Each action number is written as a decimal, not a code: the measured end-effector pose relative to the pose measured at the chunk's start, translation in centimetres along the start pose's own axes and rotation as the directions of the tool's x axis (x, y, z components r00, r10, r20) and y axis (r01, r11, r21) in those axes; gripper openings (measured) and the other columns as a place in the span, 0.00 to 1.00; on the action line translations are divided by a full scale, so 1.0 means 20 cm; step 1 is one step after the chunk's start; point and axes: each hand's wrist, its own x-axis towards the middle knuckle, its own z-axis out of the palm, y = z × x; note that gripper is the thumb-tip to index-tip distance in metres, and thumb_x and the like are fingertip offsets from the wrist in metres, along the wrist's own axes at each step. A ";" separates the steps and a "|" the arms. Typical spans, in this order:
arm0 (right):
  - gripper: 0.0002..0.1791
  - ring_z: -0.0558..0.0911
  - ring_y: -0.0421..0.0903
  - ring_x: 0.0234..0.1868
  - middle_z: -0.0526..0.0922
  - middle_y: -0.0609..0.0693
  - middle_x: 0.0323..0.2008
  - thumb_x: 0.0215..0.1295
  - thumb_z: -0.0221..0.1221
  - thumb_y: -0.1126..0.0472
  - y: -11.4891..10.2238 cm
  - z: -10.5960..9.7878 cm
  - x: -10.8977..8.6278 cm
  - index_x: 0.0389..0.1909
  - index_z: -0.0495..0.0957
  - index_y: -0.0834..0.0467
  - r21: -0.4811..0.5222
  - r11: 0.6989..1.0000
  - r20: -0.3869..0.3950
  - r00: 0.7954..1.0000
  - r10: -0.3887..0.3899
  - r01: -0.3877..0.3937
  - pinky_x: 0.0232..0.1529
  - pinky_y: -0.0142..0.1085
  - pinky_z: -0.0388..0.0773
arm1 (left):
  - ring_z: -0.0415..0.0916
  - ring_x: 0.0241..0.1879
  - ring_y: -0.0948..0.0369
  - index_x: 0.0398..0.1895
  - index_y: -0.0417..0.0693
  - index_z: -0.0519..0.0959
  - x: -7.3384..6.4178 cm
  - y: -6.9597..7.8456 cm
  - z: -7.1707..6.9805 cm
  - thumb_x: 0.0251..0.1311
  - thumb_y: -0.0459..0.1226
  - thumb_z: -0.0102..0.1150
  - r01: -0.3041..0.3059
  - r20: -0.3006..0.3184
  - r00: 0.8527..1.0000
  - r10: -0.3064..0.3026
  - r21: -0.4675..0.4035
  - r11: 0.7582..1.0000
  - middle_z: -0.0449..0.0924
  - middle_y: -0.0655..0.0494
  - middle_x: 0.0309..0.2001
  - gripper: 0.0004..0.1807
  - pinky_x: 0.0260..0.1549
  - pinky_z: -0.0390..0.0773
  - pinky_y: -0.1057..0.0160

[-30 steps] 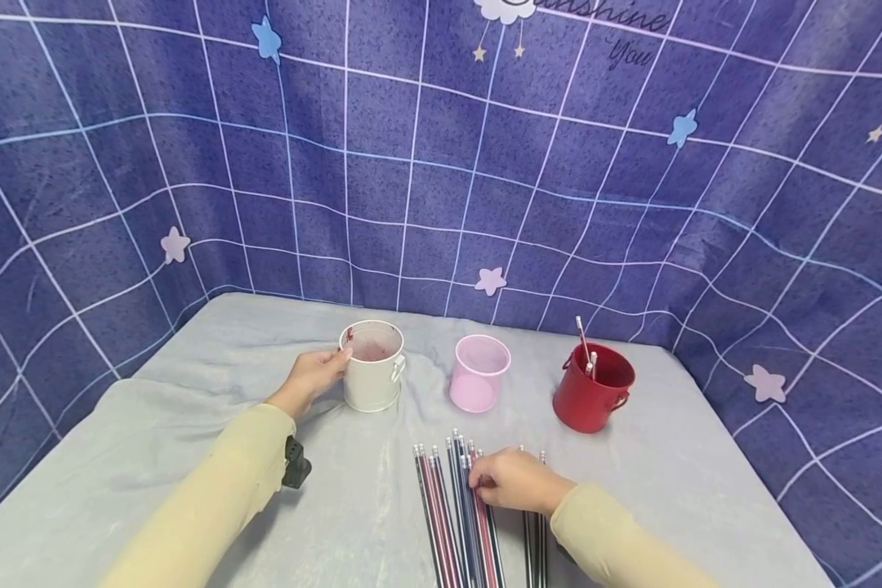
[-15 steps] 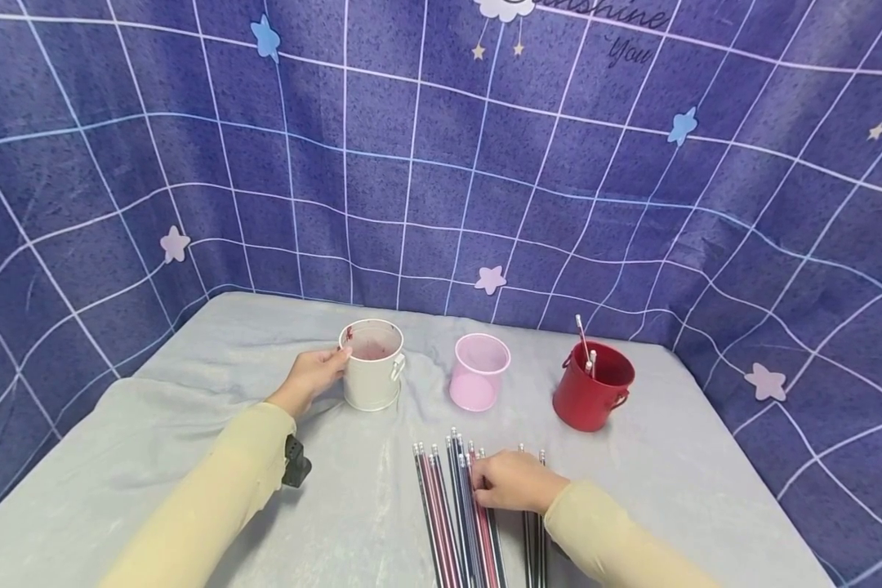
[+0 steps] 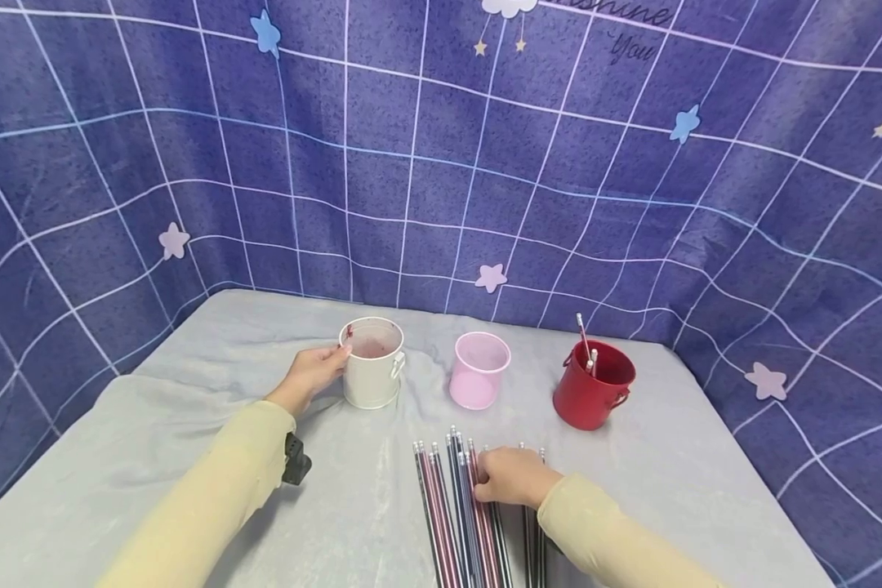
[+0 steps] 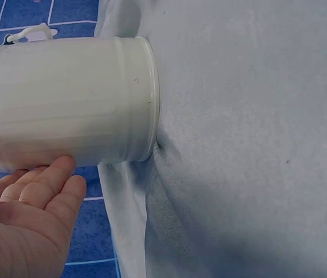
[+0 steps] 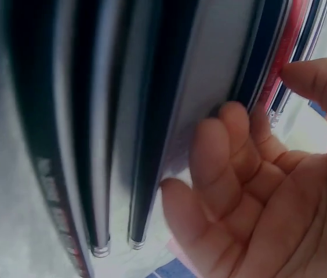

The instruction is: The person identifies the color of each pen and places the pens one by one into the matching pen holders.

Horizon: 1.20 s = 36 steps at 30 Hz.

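Note:
My left hand [image 3: 310, 377] holds a white metal bucket [image 3: 370, 382] at its left side, thumb by the rim. Its other fingers lie against the bucket's outer wall in the left wrist view. Over a spread of red, navy and black pencils [image 3: 448, 523], my right hand [image 3: 513, 476] pinches at the eraser-end part of the row. Its thumb lies on a red pencil [image 5: 284, 49] in the right wrist view, the index finger behind it and the other fingers curled. Several dark pencils [image 3: 535, 543] lie apart, just right of that hand and partly under the wrist.
A pink cup [image 3: 474, 385] stands in the middle, behind the pencils. To the right is a red bucket [image 3: 586, 402] with several pencils [image 3: 583, 335] upright in it. Grey cloth [image 3: 353, 523] covers the table, and a blue grid-patterned curtain [image 3: 441, 163] hangs behind.
My right hand has shifted slightly to the right over the pencils, and the pencil ends near its fingertips have shifted a little. My left hand stays on the white bucket.

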 end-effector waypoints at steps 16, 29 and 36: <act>0.16 0.63 0.41 0.16 0.67 0.43 0.12 0.45 0.64 0.58 -0.04 0.02 0.03 0.08 0.67 0.52 -0.017 0.997 -0.059 0.996 0.072 -0.073 0.14 0.37 0.64 | 0.66 0.62 0.43 0.63 0.24 0.63 -0.01 0.01 -0.02 0.73 0.44 0.45 0.005 -0.001 1.000 -0.005 0.024 1.000 0.65 0.32 0.63 0.30 0.64 0.66 0.51; 0.19 0.61 0.40 0.15 0.64 0.42 0.11 0.44 0.63 0.58 -0.05 0.02 0.04 0.06 0.63 0.50 -0.023 0.998 -0.071 0.995 0.064 -0.066 0.13 0.35 0.62 | 0.66 0.62 0.43 0.62 0.25 0.65 0.00 0.00 -0.01 0.73 0.44 0.45 0.022 -0.004 1.000 -0.022 0.016 1.000 0.65 0.33 0.63 0.29 0.65 0.64 0.51; 0.16 0.63 0.39 0.16 0.65 0.41 0.12 0.45 0.63 0.58 -0.05 0.00 0.04 0.09 0.66 0.50 0.025 0.998 -0.074 0.995 0.064 -0.063 0.16 0.34 0.62 | 0.67 0.62 0.43 0.62 0.24 0.65 -0.01 0.01 0.00 0.73 0.43 0.46 0.012 -0.017 1.000 -0.012 0.001 1.000 0.65 0.33 0.63 0.28 0.64 0.65 0.51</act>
